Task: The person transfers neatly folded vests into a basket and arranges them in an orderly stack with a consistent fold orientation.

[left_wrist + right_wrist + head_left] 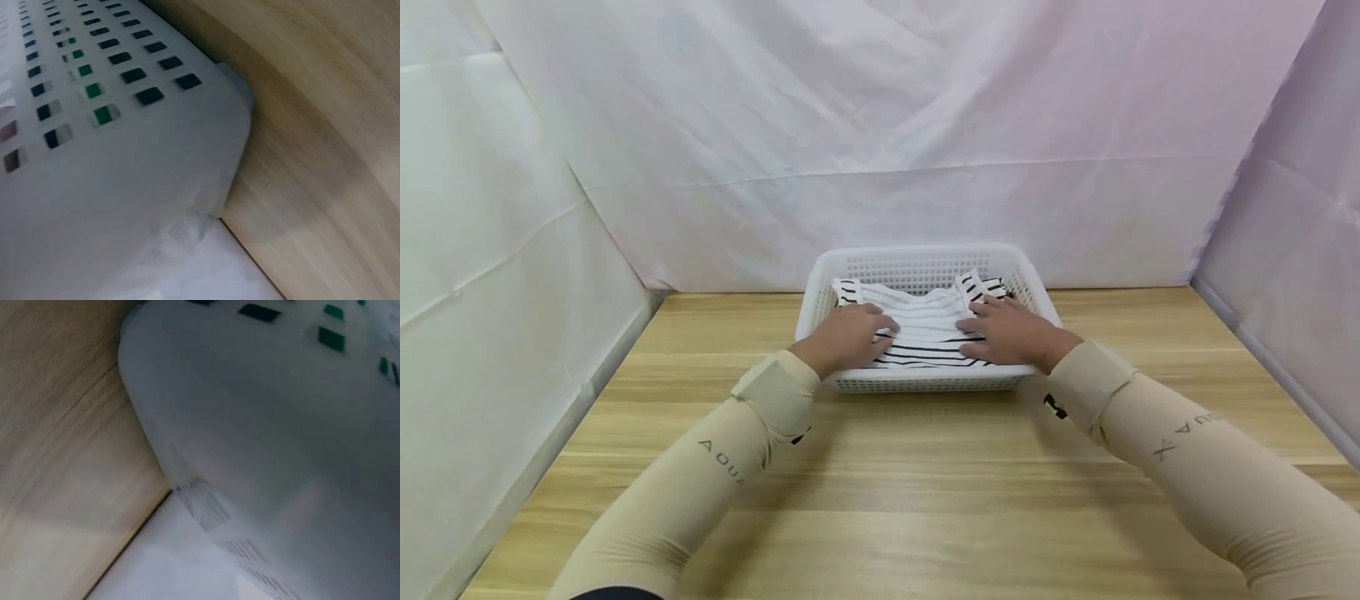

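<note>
A striped garment, white with black stripes, lies spread inside a white plastic basket. My left hand rests on the garment's left side, its fingers extended toward the middle. On the right side, my right hand lies on the cloth with fingers spread and pointing inward. Both wrists pass over the basket's front corners. In the left wrist view the perforated basket wall fills much of the picture, with dark and green cloth behind its holes. The right wrist view holds a smooth basket corner; neither hand shows there.
The basket stands on a wood-grain table, near its back edge. A white sheet hangs behind it, with further white sheeting at the left and right sides.
</note>
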Available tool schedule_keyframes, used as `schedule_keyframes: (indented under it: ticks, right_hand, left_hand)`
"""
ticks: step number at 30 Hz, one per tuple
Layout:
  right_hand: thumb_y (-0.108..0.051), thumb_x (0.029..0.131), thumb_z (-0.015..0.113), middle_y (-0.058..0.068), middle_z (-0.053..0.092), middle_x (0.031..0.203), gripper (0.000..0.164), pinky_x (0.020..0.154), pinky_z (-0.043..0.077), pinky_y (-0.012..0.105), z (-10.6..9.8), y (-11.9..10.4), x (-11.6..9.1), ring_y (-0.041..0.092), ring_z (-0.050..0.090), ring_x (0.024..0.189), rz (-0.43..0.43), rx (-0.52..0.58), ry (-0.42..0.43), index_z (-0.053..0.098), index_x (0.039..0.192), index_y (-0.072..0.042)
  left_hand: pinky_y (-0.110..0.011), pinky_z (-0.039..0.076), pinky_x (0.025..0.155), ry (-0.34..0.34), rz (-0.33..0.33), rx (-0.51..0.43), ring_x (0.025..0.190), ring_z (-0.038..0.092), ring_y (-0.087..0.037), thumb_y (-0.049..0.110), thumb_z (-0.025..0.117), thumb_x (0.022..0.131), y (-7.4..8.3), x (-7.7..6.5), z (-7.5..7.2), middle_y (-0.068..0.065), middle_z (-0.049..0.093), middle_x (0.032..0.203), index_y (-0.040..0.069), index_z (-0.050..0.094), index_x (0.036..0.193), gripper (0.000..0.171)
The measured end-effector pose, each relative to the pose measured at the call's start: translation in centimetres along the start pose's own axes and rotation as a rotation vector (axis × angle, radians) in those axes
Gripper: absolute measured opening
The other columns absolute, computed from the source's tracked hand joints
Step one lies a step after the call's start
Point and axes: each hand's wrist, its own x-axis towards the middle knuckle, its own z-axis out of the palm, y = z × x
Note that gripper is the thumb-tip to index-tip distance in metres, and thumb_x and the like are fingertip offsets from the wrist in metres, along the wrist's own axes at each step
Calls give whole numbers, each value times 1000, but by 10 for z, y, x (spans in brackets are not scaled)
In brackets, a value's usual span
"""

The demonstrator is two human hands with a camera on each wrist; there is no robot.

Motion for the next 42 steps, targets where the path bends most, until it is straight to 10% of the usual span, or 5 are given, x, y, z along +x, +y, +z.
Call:
schedule_keyframes:
  ticks: [10, 29, 36, 42]
  right_hand:
    - [-50, 93, 40, 15, 30, 149, 54, 110, 13, 58, 5, -5, 0, 41, 17, 138, 43, 25, -61, 43, 138, -20]
    - [-48, 93, 42, 15, 30, 149, 53, 110, 14, 58, -2, -4, 2, 41, 17, 139, 52, 28, -74, 43, 138, -20]
    - [-50, 94, 41, 16, 32, 147, 57, 109, 14, 59, 1, -6, 8, 41, 19, 138, 47, 77, -16, 38, 141, -18]
    - [-55, 93, 34, 13, 29, 149, 60, 109, 9, 60, -8, -9, -2, 39, 18, 139, 160, 77, 115, 34, 143, -21]
  left_hand:
    - [-42, 38, 102, -125, -14, -40, 128, 42, -23, 27, 45, 94, -2, 0, 8, -3, 53, 132, 23, 58, 125, 34]
    - [-41, 36, 104, -165, -58, -123, 134, 35, -22, 28, 44, 95, -5, 4, 6, -3, 48, 138, 24, 55, 128, 35]
    - [-45, 45, 92, -86, -72, -68, 126, 44, -23, 30, 46, 94, -8, 1, 8, -5, 48, 136, 25, 56, 126, 34]
    - [-62, 20, 105, 67, -197, -39, 134, 33, -28, 44, 44, 93, -3, -6, -2, -3, 40, 143, 29, 40, 137, 47]
